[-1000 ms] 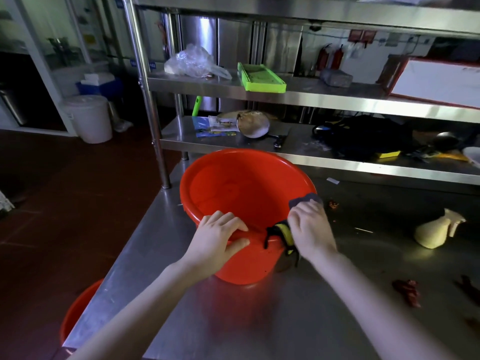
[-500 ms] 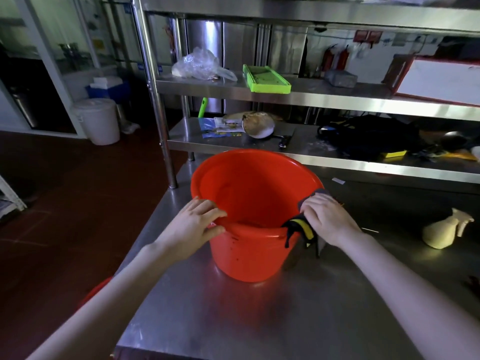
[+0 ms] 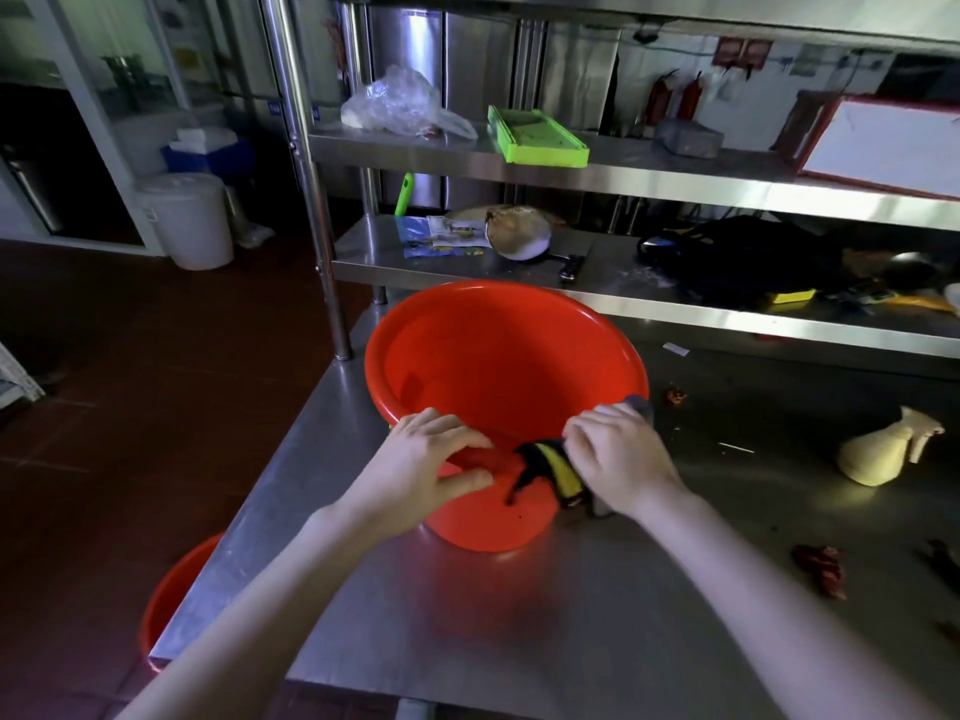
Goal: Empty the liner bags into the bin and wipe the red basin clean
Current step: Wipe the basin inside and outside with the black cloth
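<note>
**Rim wipe on red basin: tip risk**

Red basin (image 3: 498, 387) sits on counter (image 3: 519, 615) w/ left hand (image 3: 421, 470) clamped over near rim, right hand (image 3: 618, 459) just beside it, closed on a dark-and-yellow cloth (image 3: 550, 470) draped over rim. Risk: hard push on rim could tilt or slide basin. Fingers inside rim hidden; basin floor too dim to judge clean. No liner bags seen.

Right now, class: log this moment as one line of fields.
stage: wiping rim | left hand: gripping near rim of red basin | right hand: pressing cloth on rim | basin: on steel table
</note>
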